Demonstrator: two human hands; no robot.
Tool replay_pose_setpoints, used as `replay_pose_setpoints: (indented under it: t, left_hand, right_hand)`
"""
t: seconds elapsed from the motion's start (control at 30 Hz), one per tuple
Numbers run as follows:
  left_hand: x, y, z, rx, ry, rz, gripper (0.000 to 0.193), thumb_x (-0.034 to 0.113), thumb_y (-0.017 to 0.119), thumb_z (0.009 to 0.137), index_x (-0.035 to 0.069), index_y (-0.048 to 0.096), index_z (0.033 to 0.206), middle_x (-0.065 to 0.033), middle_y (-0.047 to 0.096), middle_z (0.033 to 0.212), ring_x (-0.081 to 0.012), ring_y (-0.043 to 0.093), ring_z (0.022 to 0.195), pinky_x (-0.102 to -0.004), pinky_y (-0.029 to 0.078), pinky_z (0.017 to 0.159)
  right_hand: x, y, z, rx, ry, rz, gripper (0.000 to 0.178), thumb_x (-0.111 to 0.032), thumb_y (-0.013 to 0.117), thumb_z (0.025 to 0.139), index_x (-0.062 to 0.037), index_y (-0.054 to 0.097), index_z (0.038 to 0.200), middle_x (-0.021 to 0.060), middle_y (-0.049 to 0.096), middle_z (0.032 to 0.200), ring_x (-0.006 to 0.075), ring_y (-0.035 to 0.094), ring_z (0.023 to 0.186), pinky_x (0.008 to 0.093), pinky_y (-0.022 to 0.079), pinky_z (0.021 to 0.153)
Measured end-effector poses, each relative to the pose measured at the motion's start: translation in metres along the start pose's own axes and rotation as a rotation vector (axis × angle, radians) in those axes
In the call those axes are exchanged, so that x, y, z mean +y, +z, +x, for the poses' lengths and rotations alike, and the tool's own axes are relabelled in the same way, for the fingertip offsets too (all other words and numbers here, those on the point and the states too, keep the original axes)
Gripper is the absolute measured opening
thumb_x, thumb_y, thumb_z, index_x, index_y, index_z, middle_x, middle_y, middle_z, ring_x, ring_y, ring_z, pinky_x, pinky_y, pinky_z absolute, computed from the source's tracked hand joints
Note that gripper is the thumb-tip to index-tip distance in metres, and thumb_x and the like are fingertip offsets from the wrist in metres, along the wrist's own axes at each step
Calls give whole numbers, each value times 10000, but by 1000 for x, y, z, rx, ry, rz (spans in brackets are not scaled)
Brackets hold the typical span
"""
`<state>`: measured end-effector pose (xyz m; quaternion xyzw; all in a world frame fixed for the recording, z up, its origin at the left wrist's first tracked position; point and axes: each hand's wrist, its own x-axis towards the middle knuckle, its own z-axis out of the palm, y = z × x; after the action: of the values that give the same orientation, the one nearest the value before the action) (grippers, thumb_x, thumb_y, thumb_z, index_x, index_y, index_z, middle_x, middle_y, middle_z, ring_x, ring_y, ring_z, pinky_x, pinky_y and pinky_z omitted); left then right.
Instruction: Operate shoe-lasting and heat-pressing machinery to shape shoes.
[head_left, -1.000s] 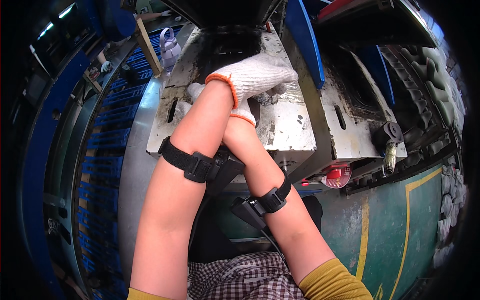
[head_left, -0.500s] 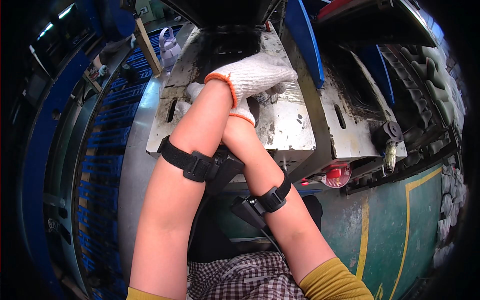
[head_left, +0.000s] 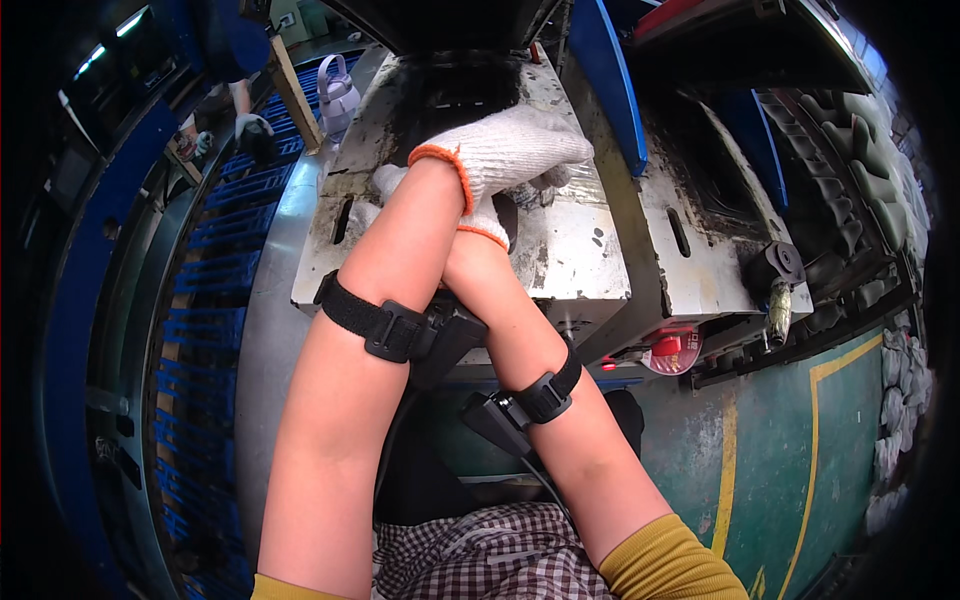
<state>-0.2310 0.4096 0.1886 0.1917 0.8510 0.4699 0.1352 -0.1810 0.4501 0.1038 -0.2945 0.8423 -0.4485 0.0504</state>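
Observation:
My forearms cross over the front of a worn white metal machine bed [head_left: 560, 260], the left arm on top. My left hand [head_left: 515, 145] wears a white knit glove with an orange cuff. Its fingers stretch loosely to the right above the bed, and I see nothing held in them. My right hand [head_left: 387, 182], in a matching glove, is mostly hidden under my left forearm. Some of its fingertips show apart at the left, near a slot [head_left: 342, 222] in the bed. A black strapped device [head_left: 395, 333] sits on my left forearm, another [head_left: 540, 400] on my right.
A lilac bottle [head_left: 338, 95] stands at the bed's back left. Blue panels [head_left: 610, 90] rise at right beside a second machine bed [head_left: 690, 270]. Blue racks [head_left: 215, 270] line the left, where another person's gloved hand [head_left: 253, 128] shows. Grey pads [head_left: 870, 170] are stacked far right.
My hands and arms stay almost still. At the back left, another person's arm and gloved hand have come into view over the blue racks.

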Motion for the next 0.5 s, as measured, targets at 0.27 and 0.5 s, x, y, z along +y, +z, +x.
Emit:
replay_pose_setpoints:
  t: [0.27, 0.5]
  left_hand:
    - [1, -2, -3, 8, -7, 30, 391, 391, 643, 984, 39, 730, 1129, -73, 730, 979, -158, 678, 852, -307, 533, 802]
    - [1, -1, -3, 10, 4, 25, 397, 400, 637, 984, 39, 731, 1119, -86, 730, 968, -166, 677, 862, -310, 534, 811]
  right_hand:
    - [-2, 3, -1, 33, 16, -131, 729, -434, 468, 1048, -122, 166, 1633, 138, 140, 1702, 304, 184, 1551, 362, 184, 1258]
    - [1, 3, 1, 51, -3, -77, 736, -425, 493, 1039, -116, 180, 1629, 149, 165, 1694, 314, 218, 1539, 360, 215, 1249]
